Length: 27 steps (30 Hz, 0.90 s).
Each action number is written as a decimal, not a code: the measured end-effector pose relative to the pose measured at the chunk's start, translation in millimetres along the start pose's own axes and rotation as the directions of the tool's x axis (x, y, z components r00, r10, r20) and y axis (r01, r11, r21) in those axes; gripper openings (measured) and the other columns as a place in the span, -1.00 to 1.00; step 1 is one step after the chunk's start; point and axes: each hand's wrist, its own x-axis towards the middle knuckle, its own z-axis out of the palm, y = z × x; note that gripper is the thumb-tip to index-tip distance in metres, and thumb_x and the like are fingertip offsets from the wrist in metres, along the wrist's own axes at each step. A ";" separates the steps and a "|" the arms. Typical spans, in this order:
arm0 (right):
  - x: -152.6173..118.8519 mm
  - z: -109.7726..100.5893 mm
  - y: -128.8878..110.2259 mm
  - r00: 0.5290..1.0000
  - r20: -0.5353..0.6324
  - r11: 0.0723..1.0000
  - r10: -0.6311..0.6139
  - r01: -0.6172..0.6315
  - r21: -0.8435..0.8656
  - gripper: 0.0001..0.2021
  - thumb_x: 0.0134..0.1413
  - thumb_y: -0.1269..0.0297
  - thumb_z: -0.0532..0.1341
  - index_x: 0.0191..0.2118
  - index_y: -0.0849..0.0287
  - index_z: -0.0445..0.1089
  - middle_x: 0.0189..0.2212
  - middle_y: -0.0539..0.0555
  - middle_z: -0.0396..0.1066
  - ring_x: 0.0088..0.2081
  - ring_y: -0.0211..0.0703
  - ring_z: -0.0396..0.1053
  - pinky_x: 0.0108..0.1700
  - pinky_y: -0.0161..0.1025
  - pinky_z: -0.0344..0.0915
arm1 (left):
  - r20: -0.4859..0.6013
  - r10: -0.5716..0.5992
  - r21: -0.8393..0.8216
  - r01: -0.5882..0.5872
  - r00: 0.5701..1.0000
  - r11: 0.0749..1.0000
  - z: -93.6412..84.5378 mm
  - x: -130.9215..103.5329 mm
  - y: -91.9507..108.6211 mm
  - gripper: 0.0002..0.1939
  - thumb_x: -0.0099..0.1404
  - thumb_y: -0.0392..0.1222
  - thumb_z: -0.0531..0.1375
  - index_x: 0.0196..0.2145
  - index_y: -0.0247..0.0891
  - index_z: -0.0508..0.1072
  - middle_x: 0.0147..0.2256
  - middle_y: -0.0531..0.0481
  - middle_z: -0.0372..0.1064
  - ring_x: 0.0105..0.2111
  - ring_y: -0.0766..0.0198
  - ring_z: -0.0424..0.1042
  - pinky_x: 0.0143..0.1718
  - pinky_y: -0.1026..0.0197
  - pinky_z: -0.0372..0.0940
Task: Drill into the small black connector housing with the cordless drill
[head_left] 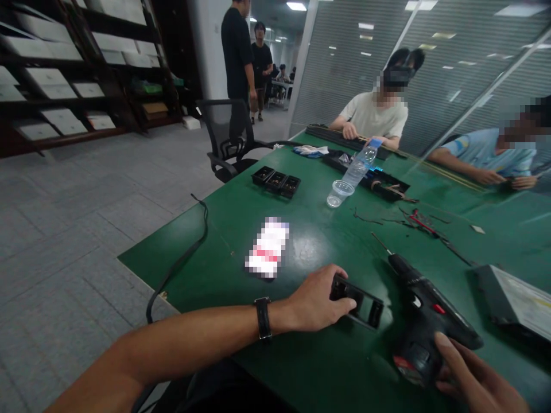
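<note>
Grey carpet (73, 229) surrounded a green table (219, 269). The left hand (321, 301) pinched a black frame (353, 293) by one end, apparently keeping its far opening uncovered. The right hand (473, 378) touched the handle of a drill (426, 324) beside it, bit facing away, perhaps for safety; whether its fingers gripped was impossible to tell.

The black frame (375, 315) in the left hand (316, 301) looks like smooth plastic, faintly shiny. To the right of that grip, the drill (424, 327) shows mostly matt plastic, its slim bit (381, 243) metallic. Beneath, the tabletop (316, 244) is smooth and glossy. Beyond the grip, the bottle (360, 166) and cup (339, 194) are clear, shiny plastic.
</note>
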 end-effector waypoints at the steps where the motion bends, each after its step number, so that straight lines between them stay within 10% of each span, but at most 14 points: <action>1: 2.1 -2.8 -10.7 0.997 0.019 0.996 0.069 -0.068 -0.052 -0.12 0.05 -0.50 0.24 0.14 0.26 0.51 -0.46 0.19 0.64 -0.34 0.39 0.67 -0.09 0.27 0.60 | 0.016 0.024 0.009 -0.024 1.000 1.000 1.0 -0.8 -1.0 -0.51 0.27 -0.05 0.36 0.10 -0.24 0.44 0.00 -0.16 0.52 -0.04 0.06 0.51 0.05 -0.02 0.40; 13: 29.6 -1.9 -71.7 0.999 0.016 0.981 0.052 -0.048 -0.190 -0.45 0.00 -0.28 0.38 -0.27 0.19 0.65 -0.34 0.31 0.70 -0.13 0.45 0.66 -0.05 0.15 0.50 | 0.021 0.154 0.032 -0.154 0.988 0.988 6.1 -3.7 -6.8 -0.54 0.30 -0.23 0.31 0.14 -0.23 0.41 0.11 -0.20 0.45 0.06 0.01 0.50 0.14 -0.09 0.39; 20: 23.3 -5.5 -68.2 0.932 0.338 0.904 0.130 -0.251 0.346 -0.59 -0.14 0.02 0.59 -0.30 0.23 0.57 -0.42 0.20 0.67 -0.41 0.07 0.65 -0.38 -0.18 0.55 | -0.167 -0.070 -0.281 0.021 0.983 0.959 -1.9 11.6 -6.3 -0.48 0.19 -0.17 0.42 0.09 -0.26 0.44 0.03 -0.16 0.51 0.01 0.09 0.53 0.11 0.00 0.41; 27: -5.2 18.1 -80.1 0.960 0.275 0.815 -0.054 -0.117 0.568 -0.55 -0.10 0.02 0.59 -0.25 0.24 0.52 -0.46 0.14 0.63 -0.47 -0.05 0.61 -0.35 -0.27 0.58 | -0.205 -0.135 -0.439 0.033 0.969 0.898 -9.5 15.3 -5.2 -0.48 0.16 -0.15 0.48 0.04 -0.28 0.49 -0.05 -0.15 0.57 -0.04 0.07 0.56 0.04 -0.02 0.45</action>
